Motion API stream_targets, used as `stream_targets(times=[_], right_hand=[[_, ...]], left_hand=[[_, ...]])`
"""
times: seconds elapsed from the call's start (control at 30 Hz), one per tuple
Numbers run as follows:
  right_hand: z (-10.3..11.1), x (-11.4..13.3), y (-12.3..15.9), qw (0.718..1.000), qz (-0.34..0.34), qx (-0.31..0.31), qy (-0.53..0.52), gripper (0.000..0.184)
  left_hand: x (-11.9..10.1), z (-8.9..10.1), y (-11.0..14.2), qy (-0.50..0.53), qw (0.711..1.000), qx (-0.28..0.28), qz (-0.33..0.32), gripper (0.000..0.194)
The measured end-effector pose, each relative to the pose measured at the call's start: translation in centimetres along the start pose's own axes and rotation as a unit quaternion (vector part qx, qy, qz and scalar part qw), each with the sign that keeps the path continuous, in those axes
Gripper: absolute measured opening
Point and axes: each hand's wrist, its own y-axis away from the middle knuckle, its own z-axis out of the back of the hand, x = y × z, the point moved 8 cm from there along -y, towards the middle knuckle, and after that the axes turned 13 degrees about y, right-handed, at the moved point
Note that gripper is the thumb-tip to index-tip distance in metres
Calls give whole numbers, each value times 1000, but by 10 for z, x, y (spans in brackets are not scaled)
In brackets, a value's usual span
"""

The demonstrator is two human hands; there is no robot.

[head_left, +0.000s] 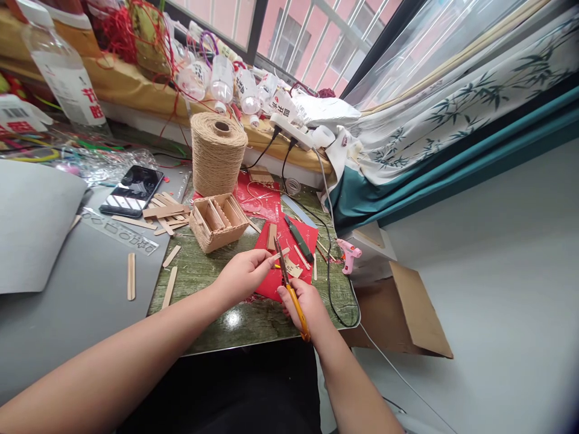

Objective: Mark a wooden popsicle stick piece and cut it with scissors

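Note:
My left hand (248,272) pinches a short wooden craft stick (281,254) between thumb and fingers. In my right hand (304,302) is a pair of scissors (295,301) with orange handles, its blades pointing away from me and meeting the stick. Whether the blades have cut into it I cannot tell. Beneath both hands lies red paper (271,283) with scraps on it. A dark green utility knife (299,239) rests on that paper, right of the blades. Just beyond my left hand stands a small twine-wrapped box (218,232) with wooden dividers inside.
A large twine spool (217,158) stands behind the box. Loose craft sticks (165,211) and a phone (132,190) lie to the left. A pink glue gun (348,256) sits at the table's right edge, near black cables (329,289). An open cardboard box (418,313) stands below.

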Motion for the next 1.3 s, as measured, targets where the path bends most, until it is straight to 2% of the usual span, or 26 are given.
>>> stream_targets(times=[0.43, 0.83, 0.93, 1.1, 1.2, 1.3], right_hand=[[-2, 1, -1, 998, -20, -1, 55, 43], [-10, -2, 0, 997, -72, 26, 10, 42], [-7, -1, 0, 998, -58, 8, 22, 40], [15, 6, 3, 998, -9, -56, 30, 36], [17, -2, 3, 998, -48, -37, 3, 36], [12, -15, 3, 990, -121, -24, -67, 40]], left_hand=[[10, 0, 1, 17, 999, -12, 46, 47], [14, 0, -2, 25, 999, -11, 40, 43], [15, 0, -1, 44, 997, -10, 56, 40], [19, 1, -2, 60, 995, -9, 80, 37], [19, -2, -2, 71, 995, -4, 70, 36], [19, -2, -2, 103, 993, -14, 56, 36]])
